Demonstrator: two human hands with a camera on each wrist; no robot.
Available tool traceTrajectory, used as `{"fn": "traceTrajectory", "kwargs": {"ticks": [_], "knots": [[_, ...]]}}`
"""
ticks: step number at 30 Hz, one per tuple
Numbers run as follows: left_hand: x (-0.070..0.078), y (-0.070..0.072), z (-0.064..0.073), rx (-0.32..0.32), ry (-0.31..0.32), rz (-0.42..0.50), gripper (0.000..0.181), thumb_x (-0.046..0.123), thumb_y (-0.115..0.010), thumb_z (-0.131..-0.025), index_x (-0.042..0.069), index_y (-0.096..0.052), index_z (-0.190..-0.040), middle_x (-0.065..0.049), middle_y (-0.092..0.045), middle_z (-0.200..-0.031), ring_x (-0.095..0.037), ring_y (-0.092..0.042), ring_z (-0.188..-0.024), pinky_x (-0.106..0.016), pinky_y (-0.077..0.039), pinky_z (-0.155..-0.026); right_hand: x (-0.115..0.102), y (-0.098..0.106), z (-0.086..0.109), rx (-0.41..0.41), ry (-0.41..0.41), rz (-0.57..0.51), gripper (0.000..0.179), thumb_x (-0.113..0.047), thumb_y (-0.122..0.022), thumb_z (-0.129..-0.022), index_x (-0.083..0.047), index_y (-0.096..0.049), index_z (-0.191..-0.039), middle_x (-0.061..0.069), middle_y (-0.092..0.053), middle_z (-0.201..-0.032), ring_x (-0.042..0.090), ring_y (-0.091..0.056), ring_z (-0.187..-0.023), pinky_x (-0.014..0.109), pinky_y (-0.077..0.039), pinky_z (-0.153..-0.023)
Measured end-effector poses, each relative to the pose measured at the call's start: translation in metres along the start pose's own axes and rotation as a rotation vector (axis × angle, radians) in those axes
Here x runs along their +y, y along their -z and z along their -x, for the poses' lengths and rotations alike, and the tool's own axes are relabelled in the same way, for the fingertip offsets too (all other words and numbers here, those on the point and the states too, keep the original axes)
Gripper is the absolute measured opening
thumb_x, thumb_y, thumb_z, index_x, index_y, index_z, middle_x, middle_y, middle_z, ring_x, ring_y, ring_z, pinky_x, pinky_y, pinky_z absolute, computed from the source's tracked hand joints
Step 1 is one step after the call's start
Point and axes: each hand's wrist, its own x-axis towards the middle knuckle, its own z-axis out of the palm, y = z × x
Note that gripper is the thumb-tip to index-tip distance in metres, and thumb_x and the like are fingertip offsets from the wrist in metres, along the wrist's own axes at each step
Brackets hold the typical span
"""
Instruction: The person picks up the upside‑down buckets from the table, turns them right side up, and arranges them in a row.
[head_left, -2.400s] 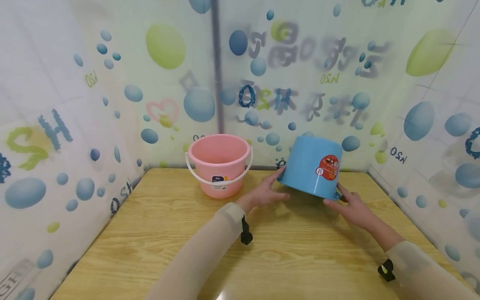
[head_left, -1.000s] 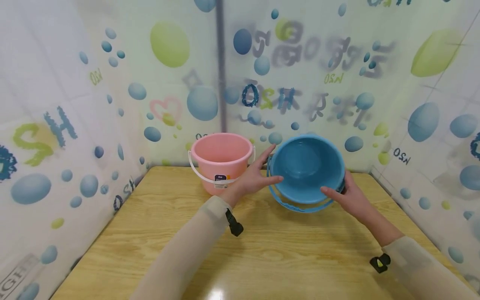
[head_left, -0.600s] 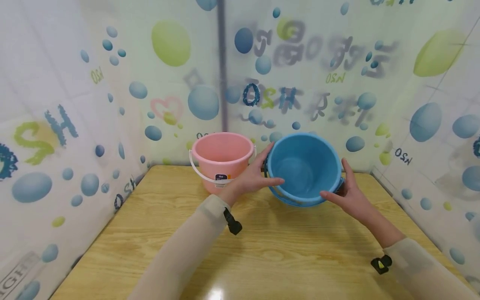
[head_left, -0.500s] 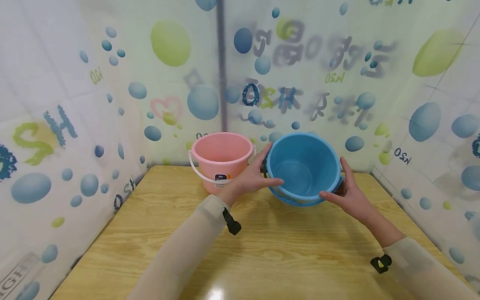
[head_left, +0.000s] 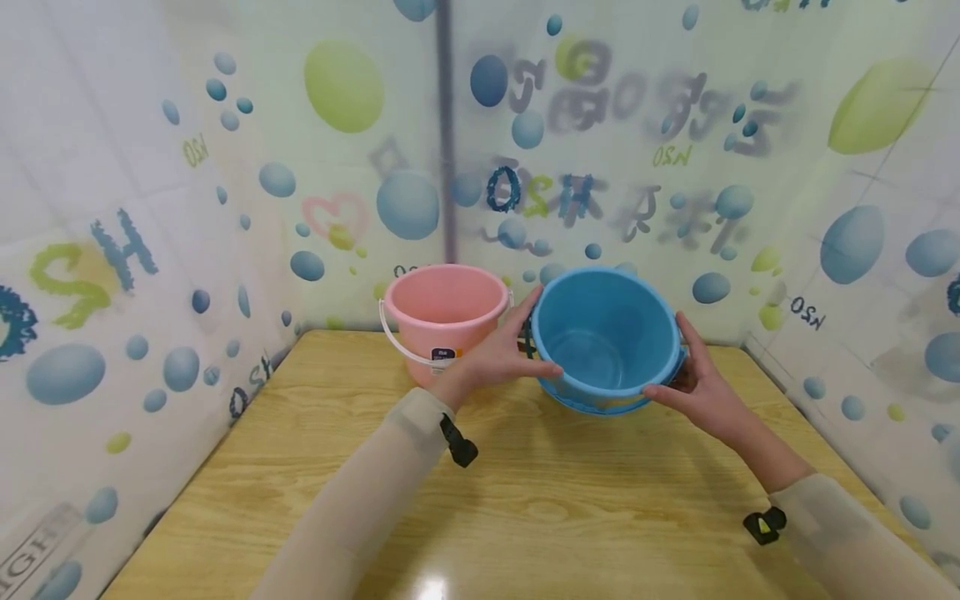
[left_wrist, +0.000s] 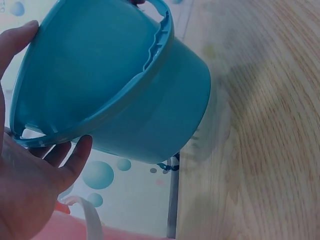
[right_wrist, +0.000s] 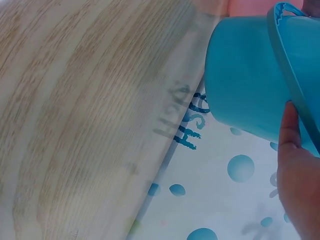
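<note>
A blue plastic bucket (head_left: 600, 333) is tilted with its open mouth toward the head camera, so its smooth inside shows. My left hand (head_left: 491, 357) grips its left side, thumb at the rim and fingers behind; the left wrist view shows those fingers (left_wrist: 75, 157) under the rim's outer side. On the right, my right hand (head_left: 705, 396) holds the rim, its thumb at the front edge. The blue handle (left_wrist: 159, 45) hangs along the rim. A pink bucket (head_left: 427, 333) with a white handle (head_left: 396, 337) stands upright to the left, partly behind my left hand.
Both buckets are near the back edge of a wood-grain table (head_left: 525, 500). Behind it and on both sides hang pale curtains (head_left: 337, 167) printed with blue and green bubbles and lettering.
The blue bucket was mouth-down, its red label showing; it has turned over until its mouth faces the head camera. Over the last half second it has barely moved. The pink bucket stays put.
</note>
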Motion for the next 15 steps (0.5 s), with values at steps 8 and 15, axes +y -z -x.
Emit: {"fn": "traceTrajectory", "kwargs": {"ticks": [8, 15], "knots": [[0.0008, 0.0003, -0.0022, 0.036, 0.042, -0.036, 0.118, 0.049, -0.088, -0.093, 0.046, -0.005, -0.176, 0.0, -0.028, -0.182, -0.03, -0.043, -0.16, -0.056, -0.05, -0.121, -0.0021, 0.0024, -0.0017, 0.024, -0.017, 0.045, 0.101, -0.012, -0.065, -0.112, -0.023, 0.011, -0.178, 0.044, -0.042, -0.161, 0.008, -0.07, -0.12, 0.014, -0.058, -0.09], [-0.0023, -0.0052, -0.0055, 0.068, 0.059, -0.073, 0.116, 0.06, -0.083, -0.094, 0.031, -0.009, -0.179, -0.002, -0.031, -0.181, -0.029, -0.034, -0.166, -0.06, -0.039, -0.13, 0.0027, 0.0037, -0.0039, 0.005, -0.012, 0.019, 0.086, -0.016, -0.053, -0.117, -0.014, 0.009, -0.177, 0.024, -0.067, -0.125, 0.005, -0.076, -0.098, 0.016, -0.059, -0.088]]}}
